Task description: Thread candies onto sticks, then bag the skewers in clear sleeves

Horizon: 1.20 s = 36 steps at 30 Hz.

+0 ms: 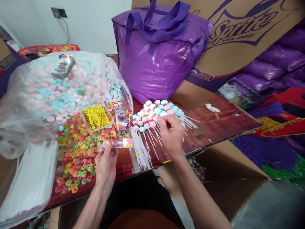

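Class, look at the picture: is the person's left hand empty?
No, the left hand holds a clear packet with pink printing near one end.

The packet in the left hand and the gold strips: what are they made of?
Packet: probably glossy clear plastic film, since its middle looks see-through and shiny. Gold strips: seemingly metallic foil or coated plastic, given their bright glint.

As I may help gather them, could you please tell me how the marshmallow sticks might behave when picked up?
The marshmallow sticks are probably top-heavy, since chunky heads sit on slender white stems. Neighbours may shift too, as the heads are heaped together.
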{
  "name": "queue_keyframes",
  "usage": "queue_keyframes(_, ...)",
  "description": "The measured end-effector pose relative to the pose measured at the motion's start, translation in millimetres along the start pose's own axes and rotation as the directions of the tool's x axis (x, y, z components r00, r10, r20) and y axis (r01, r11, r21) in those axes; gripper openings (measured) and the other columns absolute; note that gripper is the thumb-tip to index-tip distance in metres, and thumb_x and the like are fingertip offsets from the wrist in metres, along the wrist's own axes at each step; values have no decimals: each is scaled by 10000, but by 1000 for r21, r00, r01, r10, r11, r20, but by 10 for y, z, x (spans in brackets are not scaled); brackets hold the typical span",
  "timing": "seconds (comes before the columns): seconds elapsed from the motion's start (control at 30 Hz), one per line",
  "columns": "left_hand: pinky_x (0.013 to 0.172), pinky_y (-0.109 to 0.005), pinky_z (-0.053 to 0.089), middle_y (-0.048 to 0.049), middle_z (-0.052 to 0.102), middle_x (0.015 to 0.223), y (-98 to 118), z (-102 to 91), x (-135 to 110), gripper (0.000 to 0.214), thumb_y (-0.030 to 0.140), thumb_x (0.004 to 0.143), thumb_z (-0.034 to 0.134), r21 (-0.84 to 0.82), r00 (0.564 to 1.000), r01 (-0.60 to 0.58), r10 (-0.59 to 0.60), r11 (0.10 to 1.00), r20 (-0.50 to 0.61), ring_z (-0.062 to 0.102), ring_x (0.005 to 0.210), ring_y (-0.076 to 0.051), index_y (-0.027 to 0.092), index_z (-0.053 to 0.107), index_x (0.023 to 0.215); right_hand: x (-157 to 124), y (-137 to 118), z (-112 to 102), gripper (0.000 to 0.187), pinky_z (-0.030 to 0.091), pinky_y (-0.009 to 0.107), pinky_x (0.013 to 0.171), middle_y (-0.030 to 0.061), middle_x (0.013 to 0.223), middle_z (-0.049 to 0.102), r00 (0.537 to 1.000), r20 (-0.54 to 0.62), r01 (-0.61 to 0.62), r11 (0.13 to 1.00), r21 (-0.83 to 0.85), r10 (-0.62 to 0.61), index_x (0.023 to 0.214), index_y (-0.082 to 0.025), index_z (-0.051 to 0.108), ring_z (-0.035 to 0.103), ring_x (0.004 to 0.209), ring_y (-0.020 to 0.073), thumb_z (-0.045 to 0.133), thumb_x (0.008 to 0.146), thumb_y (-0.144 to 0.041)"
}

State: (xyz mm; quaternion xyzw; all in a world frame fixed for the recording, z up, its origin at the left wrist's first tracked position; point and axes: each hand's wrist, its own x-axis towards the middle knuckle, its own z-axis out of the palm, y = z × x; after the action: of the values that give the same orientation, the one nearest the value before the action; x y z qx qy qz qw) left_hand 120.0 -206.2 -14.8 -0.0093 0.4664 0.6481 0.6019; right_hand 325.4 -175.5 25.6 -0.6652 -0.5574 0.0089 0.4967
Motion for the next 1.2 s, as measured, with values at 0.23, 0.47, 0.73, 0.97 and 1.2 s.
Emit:
queue_keyframes(0.23, 608, -219, 540, -9, 680, 689, 92, 69, -23, 168, 181, 930, 594, 4, 983, 178, -178, 984, -43, 641, 600, -92, 135, 668, 787, 313, 339, 15, 211, 376, 388, 758, 118, 822, 665, 978, 193, 181, 803, -567, -84, 837, -143, 682, 547, 779, 251, 499, 924, -202)
queue_keyframes(0.47, 625, -215, 544, 2, 662, 660, 154, 57, 21, 202, 209, 957, 553, -57, 979, 192, -195, 980, -61, 654, 610, -93, 136, 643, 792, -76, 141, -209, 154, 454, 306, 707, 37, 797, 670, 969, 107, 223, 975, 5, -223, 846, -185, 654, 602, 737, 180, 536, 943, -204)
queue_keyframes(0.73, 609, -205, 532, -12, 667, 650, 142, 72, 17, 209, 208, 947, 573, -50, 983, 168, -171, 984, -62, 654, 602, -91, 126, 645, 768, -613, -55, -471, 176, 496, 273, 716, 36, 841, 651, 887, 288, 272, 913, 305, -361, 952, -196, 655, 622, 788, 155, 550, 924, -57)
queue_keyframes(0.97, 641, -222, 535, -17, 720, 750, 77, -53, 90, 134, 269, 834, 733, -6, 996, 60, -59, 998, 73, 676, 655, -105, 150, 684, 797, -609, 9, -604, 158, 483, 270, 695, 35, 833, 651, 828, 446, 218, 928, 302, -339, 917, -196, 648, 605, 764, 149, 521, 957, -111)
queue_keyframes(1.2, 578, -220, 531, -7, 721, 730, 86, -130, 143, 160, 282, 796, 769, 28, 990, 55, -58, 998, 125, 676, 622, -116, 157, 669, 787, -637, 0, -631, 189, 458, 262, 642, 19, 778, 647, 824, 539, 4, 954, 301, -174, 848, -198, 655, 599, 705, 139, 507, 965, -203)
